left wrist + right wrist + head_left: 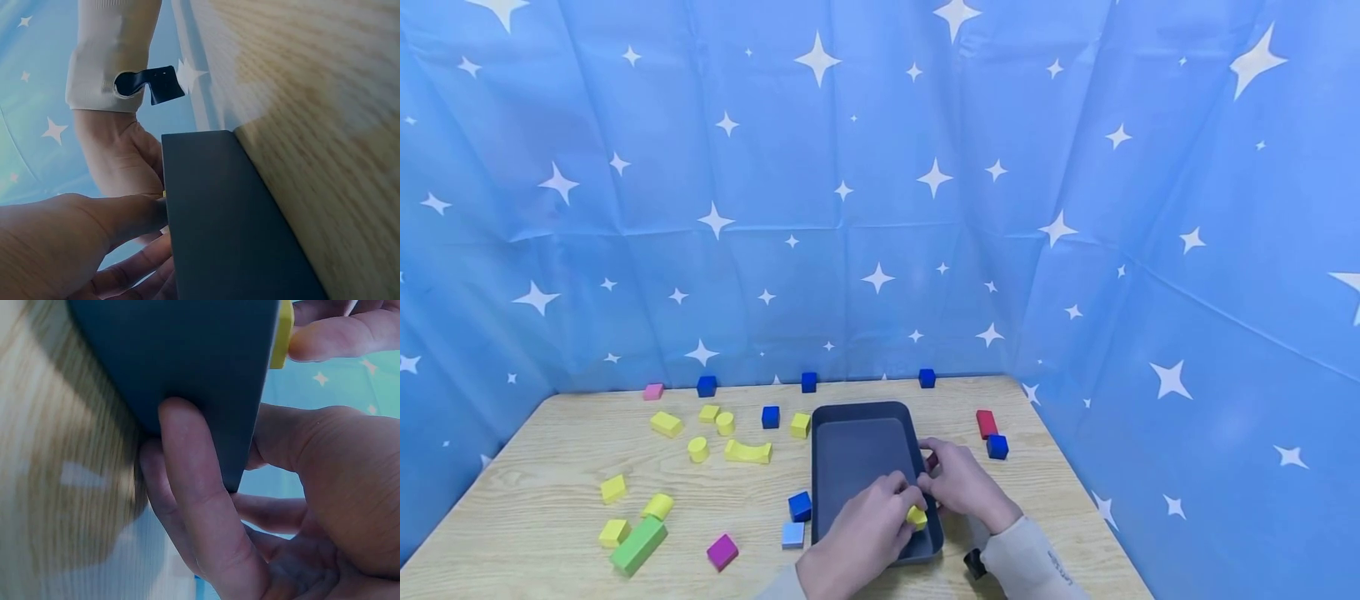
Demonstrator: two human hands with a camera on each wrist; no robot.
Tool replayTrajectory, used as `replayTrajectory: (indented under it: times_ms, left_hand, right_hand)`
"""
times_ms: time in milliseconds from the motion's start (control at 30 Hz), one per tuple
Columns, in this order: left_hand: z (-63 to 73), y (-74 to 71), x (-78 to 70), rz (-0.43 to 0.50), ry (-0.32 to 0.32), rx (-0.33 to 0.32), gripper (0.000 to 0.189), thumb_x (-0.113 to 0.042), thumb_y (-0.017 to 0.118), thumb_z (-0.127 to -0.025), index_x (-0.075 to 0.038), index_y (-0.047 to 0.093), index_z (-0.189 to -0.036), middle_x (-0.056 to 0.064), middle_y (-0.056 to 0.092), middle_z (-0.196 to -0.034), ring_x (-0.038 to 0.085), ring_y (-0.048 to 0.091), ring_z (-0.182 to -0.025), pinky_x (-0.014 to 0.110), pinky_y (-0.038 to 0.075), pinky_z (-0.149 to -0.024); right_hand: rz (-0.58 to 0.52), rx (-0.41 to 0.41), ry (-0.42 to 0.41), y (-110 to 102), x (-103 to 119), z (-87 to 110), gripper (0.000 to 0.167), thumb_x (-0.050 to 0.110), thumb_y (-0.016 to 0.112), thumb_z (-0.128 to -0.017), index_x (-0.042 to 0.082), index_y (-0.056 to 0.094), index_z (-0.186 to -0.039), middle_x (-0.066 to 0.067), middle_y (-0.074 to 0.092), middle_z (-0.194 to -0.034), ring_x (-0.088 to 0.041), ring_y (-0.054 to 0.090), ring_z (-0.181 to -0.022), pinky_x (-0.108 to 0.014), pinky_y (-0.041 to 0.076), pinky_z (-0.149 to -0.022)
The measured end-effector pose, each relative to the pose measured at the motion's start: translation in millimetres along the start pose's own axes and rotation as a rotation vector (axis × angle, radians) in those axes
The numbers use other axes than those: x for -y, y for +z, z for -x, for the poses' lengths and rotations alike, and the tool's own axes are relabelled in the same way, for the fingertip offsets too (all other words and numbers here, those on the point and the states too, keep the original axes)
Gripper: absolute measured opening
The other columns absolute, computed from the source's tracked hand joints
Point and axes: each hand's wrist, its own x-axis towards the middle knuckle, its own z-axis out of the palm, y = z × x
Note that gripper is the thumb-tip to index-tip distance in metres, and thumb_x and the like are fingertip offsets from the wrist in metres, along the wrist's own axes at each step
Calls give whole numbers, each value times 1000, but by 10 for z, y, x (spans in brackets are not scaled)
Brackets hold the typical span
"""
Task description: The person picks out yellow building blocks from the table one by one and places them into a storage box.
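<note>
A dark grey tray [861, 450] lies on the wooden table, partly covered by both hands at its near right. Over its near end, my left hand [868, 521] pinches a small yellow block [917, 518] close to the right rim. That yellow block [283, 337] also shows at the tray's edge in the right wrist view, with left-hand fingertips on it. My right hand [958, 483] grips the tray's right wall, its fingers [194, 462] against the outside and the thumb over the rim. In the left wrist view the tray wall [219, 219] hides the left fingertips.
Left of the tray are scattered yellow blocks [748, 452], a green block [639, 545], a magenta block [722, 552] and a light blue block [793, 535]. Blue blocks [927, 378] stand along the back. Right of the tray lies a red block [987, 424] beside another blue block [997, 447].
</note>
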Motion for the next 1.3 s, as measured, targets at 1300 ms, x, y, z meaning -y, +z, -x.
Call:
replayTrajectory:
  times_ms: [1300]
  left_hand:
    - [101, -283, 326, 4, -102, -129, 19, -25, 93, -102, -19, 87, -119, -2, 78, -111, 9, 68, -93, 27, 66, -78]
  right_hand:
    - [-14, 10, -10, -8, 16, 9, 66, 3, 79, -103, -1, 59, -165, -14, 77, -112, -20, 71, -69, -38, 68, -57]
